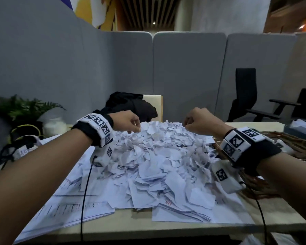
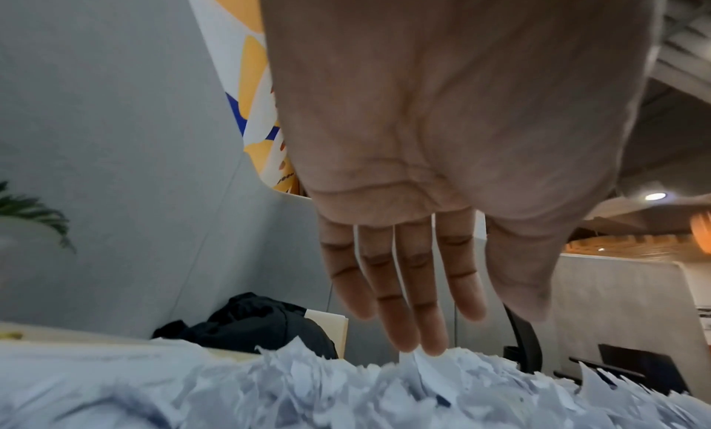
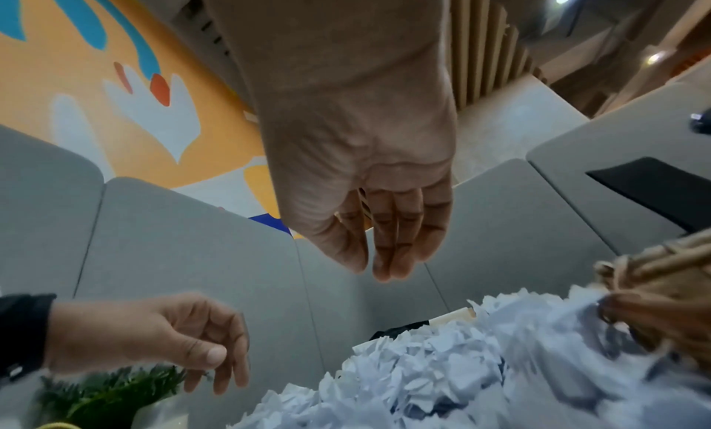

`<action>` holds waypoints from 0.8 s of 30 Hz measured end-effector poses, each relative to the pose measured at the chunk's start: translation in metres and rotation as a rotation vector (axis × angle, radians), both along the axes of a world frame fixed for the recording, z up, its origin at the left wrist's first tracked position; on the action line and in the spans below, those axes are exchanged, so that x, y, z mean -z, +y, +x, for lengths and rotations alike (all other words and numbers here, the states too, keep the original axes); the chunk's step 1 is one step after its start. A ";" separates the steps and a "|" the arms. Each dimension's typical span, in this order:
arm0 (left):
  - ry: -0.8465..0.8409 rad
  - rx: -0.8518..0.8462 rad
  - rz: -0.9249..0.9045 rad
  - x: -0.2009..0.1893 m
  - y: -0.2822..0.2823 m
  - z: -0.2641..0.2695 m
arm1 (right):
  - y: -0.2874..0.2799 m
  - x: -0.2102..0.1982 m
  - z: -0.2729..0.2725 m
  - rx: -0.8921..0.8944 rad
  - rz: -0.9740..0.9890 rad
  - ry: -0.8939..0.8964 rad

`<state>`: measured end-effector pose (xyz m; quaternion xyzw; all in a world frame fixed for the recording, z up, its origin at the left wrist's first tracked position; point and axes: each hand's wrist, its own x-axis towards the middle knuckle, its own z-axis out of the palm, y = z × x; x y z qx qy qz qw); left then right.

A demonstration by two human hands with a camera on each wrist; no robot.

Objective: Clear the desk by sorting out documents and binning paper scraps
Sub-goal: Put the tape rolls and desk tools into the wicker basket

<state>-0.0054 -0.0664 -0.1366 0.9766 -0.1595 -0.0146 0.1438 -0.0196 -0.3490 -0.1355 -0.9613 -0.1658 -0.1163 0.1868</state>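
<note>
the paper scraps [image 1: 159, 156] form one large torn heap across the middle of my desk [image 1: 193, 230], spilling over flat documents [image 1: 74, 207] that lie beneath and to the near left of it. a wicker basket [image 1: 293, 147] sits at the right edge, touching the heap; i judge it to be the bin, though its inside is not visible.

step in hand, as i judge it: gathering scraps from the far rim of the heap. to do it well i should sweep both hands inward and scoop loosely from the top, keeping fingertips off the printed sheets below so no document is dragged along, then carry the load right to the basket in modest handfuls, since light torn paper scatters easily.

my left hand [image 1: 129, 121] is at the far-left rim of the heap. the left wrist view shows its fingers [image 2: 407, 298] straight and extended downward, tips just touching the topmost scraps; nothing is grasped. my right hand [image 1: 200, 122] hovers over the far-right rim, just above the paper. the right wrist view shows its fingers [image 3: 396, 238] hanging together, loosely bent, thumb alongside, with nothing between them; released.

beyond the heap a dark garment [image 1: 131, 105] lies against a pale board. a potted plant [image 1: 25, 106] stands far left, an office chair [image 1: 244, 92] far right.
</note>
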 end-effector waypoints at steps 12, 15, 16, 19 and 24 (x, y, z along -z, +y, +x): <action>-0.015 0.174 -0.050 0.017 -0.034 -0.018 | -0.029 0.013 -0.027 0.019 0.016 0.112; 0.061 0.335 -0.019 0.014 -0.058 -0.037 | -0.026 0.017 -0.041 -0.111 -0.119 0.265; 0.077 0.376 0.004 0.014 -0.065 -0.043 | -0.025 0.020 -0.046 -0.157 -0.164 0.288; 0.068 0.462 0.069 0.018 -0.080 -0.055 | -0.023 0.031 -0.058 -0.225 -0.202 0.205; 0.123 0.499 0.066 0.028 -0.090 -0.065 | -0.027 0.042 -0.082 -0.382 -0.116 0.228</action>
